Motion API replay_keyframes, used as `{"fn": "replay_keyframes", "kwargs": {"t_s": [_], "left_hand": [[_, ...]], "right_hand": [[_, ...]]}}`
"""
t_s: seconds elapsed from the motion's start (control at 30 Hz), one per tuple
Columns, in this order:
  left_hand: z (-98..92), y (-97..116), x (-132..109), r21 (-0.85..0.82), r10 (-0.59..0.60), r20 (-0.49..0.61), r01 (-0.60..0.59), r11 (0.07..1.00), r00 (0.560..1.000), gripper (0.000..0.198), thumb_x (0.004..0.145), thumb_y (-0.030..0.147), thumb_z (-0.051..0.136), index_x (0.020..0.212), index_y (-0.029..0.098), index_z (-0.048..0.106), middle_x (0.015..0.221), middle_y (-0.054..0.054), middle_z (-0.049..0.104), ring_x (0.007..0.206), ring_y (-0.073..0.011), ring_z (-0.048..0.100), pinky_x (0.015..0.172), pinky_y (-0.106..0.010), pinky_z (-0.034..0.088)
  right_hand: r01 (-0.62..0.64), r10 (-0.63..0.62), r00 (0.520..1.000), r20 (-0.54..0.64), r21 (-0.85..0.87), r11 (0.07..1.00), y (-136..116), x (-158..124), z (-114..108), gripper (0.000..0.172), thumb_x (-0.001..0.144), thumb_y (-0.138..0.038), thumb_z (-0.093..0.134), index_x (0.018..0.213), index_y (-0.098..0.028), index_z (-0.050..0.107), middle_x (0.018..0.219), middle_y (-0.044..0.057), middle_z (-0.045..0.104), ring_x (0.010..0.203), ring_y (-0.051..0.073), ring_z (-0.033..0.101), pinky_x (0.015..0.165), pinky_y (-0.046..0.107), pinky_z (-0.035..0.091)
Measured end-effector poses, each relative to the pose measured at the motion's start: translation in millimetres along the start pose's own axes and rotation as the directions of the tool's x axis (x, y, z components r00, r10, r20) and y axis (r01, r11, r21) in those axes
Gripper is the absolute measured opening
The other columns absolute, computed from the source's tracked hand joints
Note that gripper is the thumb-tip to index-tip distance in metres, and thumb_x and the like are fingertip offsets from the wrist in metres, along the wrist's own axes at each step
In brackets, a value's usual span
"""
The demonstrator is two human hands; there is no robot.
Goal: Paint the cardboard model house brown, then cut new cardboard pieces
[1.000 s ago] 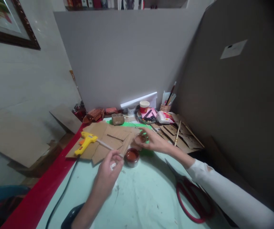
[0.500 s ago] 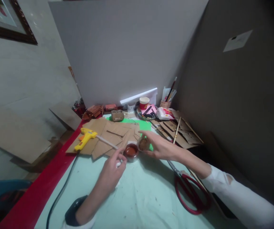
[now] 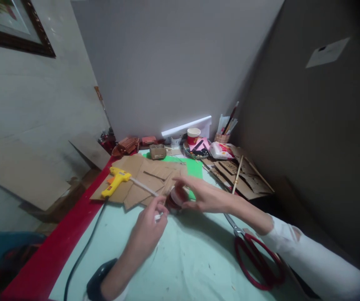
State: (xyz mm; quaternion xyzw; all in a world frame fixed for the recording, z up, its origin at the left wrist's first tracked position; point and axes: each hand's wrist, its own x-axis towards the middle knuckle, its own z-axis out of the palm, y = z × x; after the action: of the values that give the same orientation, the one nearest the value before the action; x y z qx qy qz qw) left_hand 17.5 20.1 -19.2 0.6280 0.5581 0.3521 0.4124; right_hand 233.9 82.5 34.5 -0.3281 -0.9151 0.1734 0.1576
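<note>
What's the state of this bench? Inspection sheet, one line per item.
Surface: pale green table cover with small specks; red strip along its left edge.
Job's things: small dark jar, lid held on top of it.
Clutter: yellow glue gun on cardboard pieces; red-handled scissors; paper cup; brush pot.
Hands: right hand grips the lid; left hand has its fingers curled at the jar's side, grip unclear.
Cables: black cable runs from the glue gun off the near edge.
Surroundings: grey board behind; framed picture upper left.
</note>
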Motion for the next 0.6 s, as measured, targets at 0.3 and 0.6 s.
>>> {"fn": "replay_keyframes", "kwargs": {"t_s": [0.3, 0.6], "left_hand": [[-4.9, 2, -5, -0.017, 0.002, -0.019, -0.003, 1.000, 1.000, 0.035, 0.091, 0.026, 0.051, 0.125, 0.019, 0.051, 0.096, -0.004, 0.062, 0.090, -0.0223, 0.060, 0.086, -0.043, 0.045], [1.8, 1, -4, 0.041, -0.051, 0.024, 0.050, 0.998, 0.998, 0.052, 0.084, 0.035, 0.043, 0.133, 0.015, 0.050, 0.101, -0.008, 0.063, 0.087, -0.0247, 0.059, 0.081, -0.040, 0.044]], "right_hand": [[0.112, -0.094, 0.983, 0.155, -0.113, 0.987, -10, 17, -6, 0.025, 0.096, -0.034, 0.063, 0.115, -0.017, 0.063, 0.115, 0.007, 0.065, 0.100, 0.021, 0.065, 0.086, 0.042, 0.056], [0.163, -0.120, 0.969, 0.217, -0.196, 0.967, -11, 21, -7, 0.022, 0.096, -0.029, 0.063, 0.114, -0.017, 0.063, 0.114, 0.007, 0.065, 0.100, 0.021, 0.064, 0.086, 0.042, 0.055]]}}
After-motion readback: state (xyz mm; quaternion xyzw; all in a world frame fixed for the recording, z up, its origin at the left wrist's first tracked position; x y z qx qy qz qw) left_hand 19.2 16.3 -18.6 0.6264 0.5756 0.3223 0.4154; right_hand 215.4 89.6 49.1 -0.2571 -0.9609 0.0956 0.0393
